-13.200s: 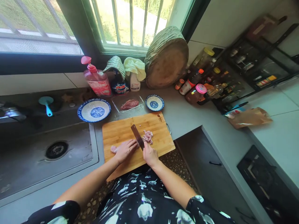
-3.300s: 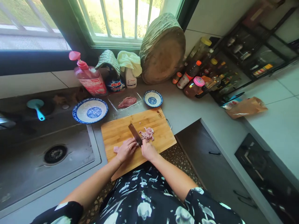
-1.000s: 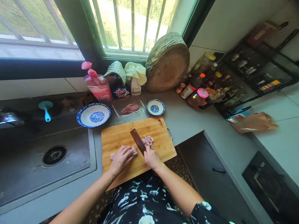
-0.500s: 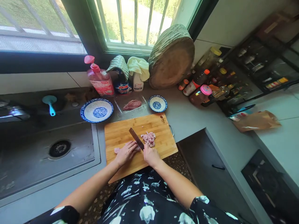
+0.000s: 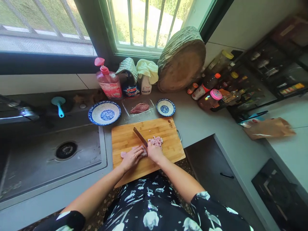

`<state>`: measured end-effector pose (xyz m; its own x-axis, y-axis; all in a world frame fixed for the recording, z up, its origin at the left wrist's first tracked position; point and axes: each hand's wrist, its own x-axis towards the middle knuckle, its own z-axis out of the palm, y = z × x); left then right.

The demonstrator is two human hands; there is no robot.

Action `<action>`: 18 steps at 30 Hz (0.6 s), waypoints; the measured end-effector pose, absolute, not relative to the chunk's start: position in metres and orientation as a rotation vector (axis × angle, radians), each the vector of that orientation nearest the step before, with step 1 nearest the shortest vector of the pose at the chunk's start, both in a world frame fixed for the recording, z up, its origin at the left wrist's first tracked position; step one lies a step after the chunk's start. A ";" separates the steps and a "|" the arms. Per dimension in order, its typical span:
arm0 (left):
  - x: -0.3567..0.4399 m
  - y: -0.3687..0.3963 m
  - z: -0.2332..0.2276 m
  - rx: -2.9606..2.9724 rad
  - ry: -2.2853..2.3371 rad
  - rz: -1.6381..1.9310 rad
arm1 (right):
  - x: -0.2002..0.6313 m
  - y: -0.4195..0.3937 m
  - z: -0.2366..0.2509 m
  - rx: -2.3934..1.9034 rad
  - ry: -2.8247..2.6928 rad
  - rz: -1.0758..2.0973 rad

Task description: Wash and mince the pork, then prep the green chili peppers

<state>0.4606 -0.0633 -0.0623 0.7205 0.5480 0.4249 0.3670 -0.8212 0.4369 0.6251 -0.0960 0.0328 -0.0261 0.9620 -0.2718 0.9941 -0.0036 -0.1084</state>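
Head view, big to small: grey counter (image 5: 197,125) with sink (image 5: 48,157) on the left, round wooden block (image 5: 183,61) leaning at the window, bamboo cutting board (image 5: 168,150) at the counter's front edge. Behind the board: large blue-rimmed plate (image 5: 104,113), clear tray with a raw meat slab (image 5: 140,107), small blue bowl (image 5: 165,107). Soap bottle and cleaners stand at the back wall, sauce bottles to the right.

On the board, raw meat strip (image 5: 124,154) lies with its long axis roughly left-right; its left end pokes out past the left hand (image 5: 131,158), the rest is under the fingers. Left hand is flat and curled over the strip, pinning it down. Right hand (image 5: 154,152) is closed around the handle of the cleaver (image 5: 140,137); the blade runs away from the body toward upper left, edge down at the strip's right end, touching or just beside the left fingertips. Diced meat pile (image 5: 156,141) sits just right of the blade, near the right hand. Both hands are close together mid-board, the right one nearer the pile
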 end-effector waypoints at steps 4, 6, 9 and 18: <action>0.460 -0.061 -0.063 2.612 0.692 0.816 | 0.636 -0.111 0.031 2.086 2.184 -0.361; 0.461 -0.061 -0.063 2.621 0.699 0.827 | 0.638 -0.122 0.029 2.012 2.262 -0.337; 0.462 -0.060 -0.063 2.622 0.727 0.844 | 0.642 -0.140 0.027 1.966 2.255 -0.338; 0.462 -0.064 -0.063 2.570 0.727 0.865 | 0.627 -0.118 0.029 1.888 2.252 -0.374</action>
<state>0.4615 -0.0637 -0.0629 0.6848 0.5624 0.4635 0.3601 -0.8141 0.4557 0.6273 -0.1177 0.0294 -0.1783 0.9388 -0.2947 0.9837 0.1628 -0.0768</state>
